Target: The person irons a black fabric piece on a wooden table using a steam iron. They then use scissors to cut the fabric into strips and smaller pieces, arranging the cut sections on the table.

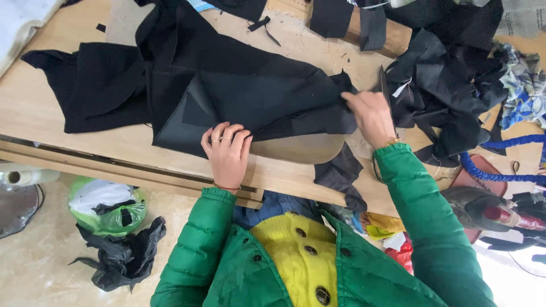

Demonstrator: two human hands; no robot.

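Head view, looking down on a wooden desk [51, 122] where a person in a green padded jacket [227, 267] over a yellow buttoned top [296, 256] handles dark cloth. Black fabric piece [250, 102]: spread flat across the middle of the desk, its near edge folded over and lying close to the desk's front edge. Left hand [227, 150]: palm down, fingers curled over that near edge of the fabric and pressing it to the desk; rings show on two fingers and a thin band at the wrist. Right hand [369, 113]: at the right end of the same piece, fingers closed in a pinch on its edge, a bracelet at the wrist. Just beyond this hand lies a heap of black scraps [449, 85], with a slim dark object standing at its left margin, possibly a blade, though the view is too unclear to be sure. A further black offcut [341, 176] hangs over the desk's front edge between the two arms. On the floor to the left sit a green bag [108, 207] and a crumpled black sheet [122, 256]. A blue coiled hose [500, 165] runs along the right side.
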